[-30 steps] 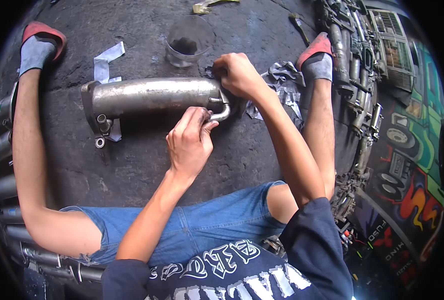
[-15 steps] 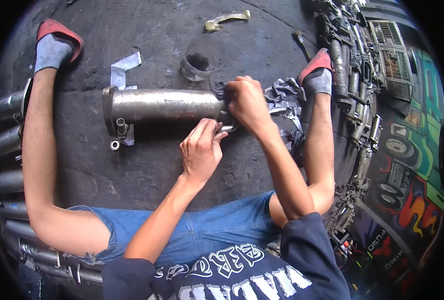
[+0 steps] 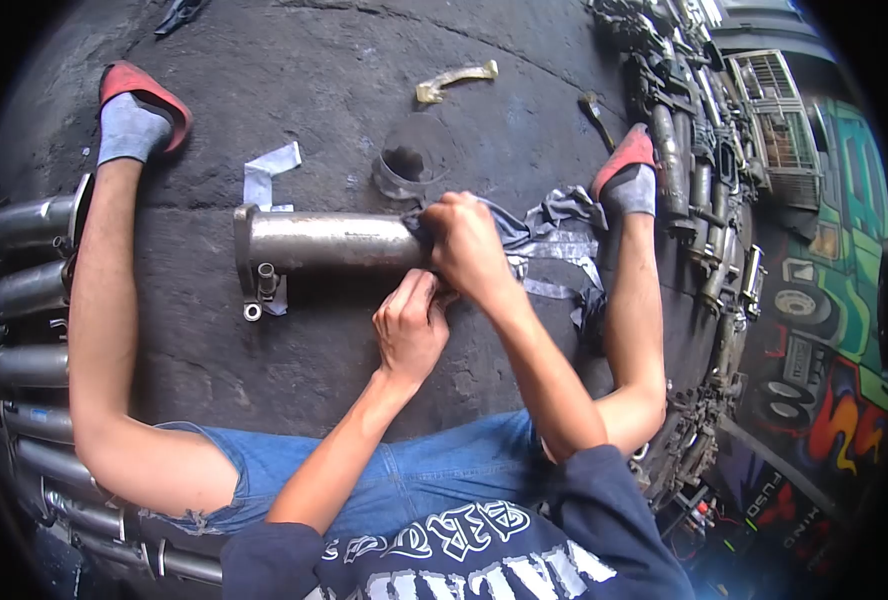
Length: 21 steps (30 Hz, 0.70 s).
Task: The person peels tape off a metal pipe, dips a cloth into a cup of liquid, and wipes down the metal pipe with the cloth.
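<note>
A metal hydraulic cylinder (image 3: 334,240) lies sideways on the dark floor between the legs, its flange and a small port fitting (image 3: 266,280) at the left end. My right hand (image 3: 466,245) is closed on a dark cloth (image 3: 416,222), pressed against the cylinder's right end. Part of the cloth trails out to the right of that hand. Just below, my left hand (image 3: 411,325) has its fingers curled together at the cylinder's lower right side. What the left fingers hold is hidden, and the cylinder's right tip is covered by the hands.
Beyond the cylinder stands a clear plastic tub (image 3: 399,188) with something dark inside. Grey cloth strips (image 3: 562,245) lie to the right, a brush (image 3: 596,118) and a pale bent piece (image 3: 456,82) farther off. Metal cylinders (image 3: 29,290) line the left; piled metal parts (image 3: 676,150) line the right.
My right hand has moved left over the cylinder's end with the cloth. The curved metal piece seen by my left fingers is now hidden. The whole view has shifted slightly.
</note>
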{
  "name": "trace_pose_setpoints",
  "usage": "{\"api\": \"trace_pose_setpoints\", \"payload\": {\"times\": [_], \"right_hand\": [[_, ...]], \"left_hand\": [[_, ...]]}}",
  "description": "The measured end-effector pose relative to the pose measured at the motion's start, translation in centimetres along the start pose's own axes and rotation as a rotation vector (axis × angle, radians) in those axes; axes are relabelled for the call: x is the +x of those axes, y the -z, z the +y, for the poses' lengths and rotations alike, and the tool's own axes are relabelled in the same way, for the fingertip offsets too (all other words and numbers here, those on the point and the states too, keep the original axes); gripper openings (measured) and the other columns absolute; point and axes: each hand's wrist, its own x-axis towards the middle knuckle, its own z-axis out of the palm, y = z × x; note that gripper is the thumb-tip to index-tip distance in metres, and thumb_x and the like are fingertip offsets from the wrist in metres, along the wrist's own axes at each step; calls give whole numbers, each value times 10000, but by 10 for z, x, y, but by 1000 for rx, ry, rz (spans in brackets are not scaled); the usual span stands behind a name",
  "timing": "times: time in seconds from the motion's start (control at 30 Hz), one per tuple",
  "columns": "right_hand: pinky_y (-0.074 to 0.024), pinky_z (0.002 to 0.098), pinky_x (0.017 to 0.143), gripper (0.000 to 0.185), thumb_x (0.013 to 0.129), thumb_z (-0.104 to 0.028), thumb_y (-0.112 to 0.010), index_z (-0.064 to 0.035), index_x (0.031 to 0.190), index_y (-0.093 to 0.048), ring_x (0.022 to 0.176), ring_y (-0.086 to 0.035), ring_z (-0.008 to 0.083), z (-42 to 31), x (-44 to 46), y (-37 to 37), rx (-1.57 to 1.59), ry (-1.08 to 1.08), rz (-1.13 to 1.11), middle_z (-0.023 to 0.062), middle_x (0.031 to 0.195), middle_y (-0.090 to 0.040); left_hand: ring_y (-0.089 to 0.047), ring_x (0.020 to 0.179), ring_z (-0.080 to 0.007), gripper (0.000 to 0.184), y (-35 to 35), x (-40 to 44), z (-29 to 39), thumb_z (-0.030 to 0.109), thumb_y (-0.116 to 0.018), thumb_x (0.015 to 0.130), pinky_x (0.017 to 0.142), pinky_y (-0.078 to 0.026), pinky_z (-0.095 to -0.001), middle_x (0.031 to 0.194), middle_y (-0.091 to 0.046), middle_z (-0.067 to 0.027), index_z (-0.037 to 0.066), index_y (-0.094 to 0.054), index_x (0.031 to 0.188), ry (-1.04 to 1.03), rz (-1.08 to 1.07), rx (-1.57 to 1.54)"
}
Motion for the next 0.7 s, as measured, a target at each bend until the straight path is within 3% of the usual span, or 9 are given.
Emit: {"api": "trace_pose_setpoints", "payload": {"times": [0.23, 0.37, 0.43, 0.5, 0.53, 0.57, 0.63, 0.67, 0.7], "right_hand": [[-503, 468, 803, 312, 696, 83, -607, 3, 955, -761, 871, -620, 427, 20, -19, 27, -31, -69, -17, 201, 836, -645], [-552, 357, 857, 209, 831, 3, -695, 14, 1030, -758, 917, -730, 301, 38, -18, 38, 310, -339, 112, 170, 1000, -749], [-569, 356, 881, 263, 892, -34, -712, 42, 1143, -692, 1014, -725, 249, 62, -28, 56, 628, -541, 147, 122, 1051, -745], [-590, 370, 905, 372, 906, 3, -684, 4, 1269, -607, 1012, -721, 255, 87, -45, 62, 1502, -517, 315, 132, 1135, -718], [-604, 388, 933, 441, 913, 47, -646, -29, 1334, -539, 1042, -714, 260, 100, -56, 70, 1636, -450, 304, 130, 1201, -690], [-605, 266, 762, 432, 914, 51, -652, -31, 1325, -548, 924, -720, 187, 84, -56, 80, 1617, -505, 433, 117, 1177, -698], [-511, 177, 575, 421, 923, 31, -665, -34, 1323, -552, 772, -674, 103, 127, -84, 84, 1871, -216, 245, 96, 1154, -698], [-383, 130, 484, 403, 937, 28, -657, -39, 1322, -557, 663, -597, 46, 113, -85, 91, 1780, -280, 327, 75, 1127, -697], [-427, 162, 510, 379, 948, 44, -631, -41, 1311, -563, 713, -614, 65, 100, -83, 99, 1677, -441, 422, 86, 1140, -687]], "left_hand": [[-699, 815, -344, 142, 3, 1, 2, 4, -730, 833, 687, -530, -400, 903, -680, -133, -2, -643, 946, -22, -4, -32], [-694, 855, -325, 159, 6, 0, 1, 124, -752, 853, 734, -532, -427, 954, -684, -93, 33, -675, 958, 45, -39, -74], [-692, 931, -331, 193, 16, 5, 6, 159, -756, 856, 777, -549, -431, 1013, -682, -100, 33, -679, 981, 35, -91, -19], [-683, 975, -352, 301, 25, 10, 6, 211, -771, 862, 823, -554, -433, 1066, -670, -141, 27, -676, 1080, 18, -78, 3], [-682, 967, -352, 310, 29, 14, 5, 208, -768, 870, 825, -552, -430, 1062, -668, -152, 20, -674, 1098, 2, -58, -28], [-682, 958, -352, 319, 33, 21, 7, 204, -764, 878, 826, -549, -427, 1057, -666, -164, 13, -672, 1116, -16, -40, -65], [-686, 925, -330, 325, 39, 34, 17, 136, -776, 866, 808, -541, -410, 1032, -663, -173, -10, -666, 1134, 10, -59, -149], [-688, 920, -323, 339, 40, 40, 29, 132, -781, 862, 806, -540, -407, 1041, -667, -170, -10, -664, 1146, -42, -73, -170], [-690, 915, -316, 353, 41, 49, 41, 127, -786, 857, 804, -540, -403, 1050, -671, -168, -10, -661, 1157, -94, -81, -184]]}}
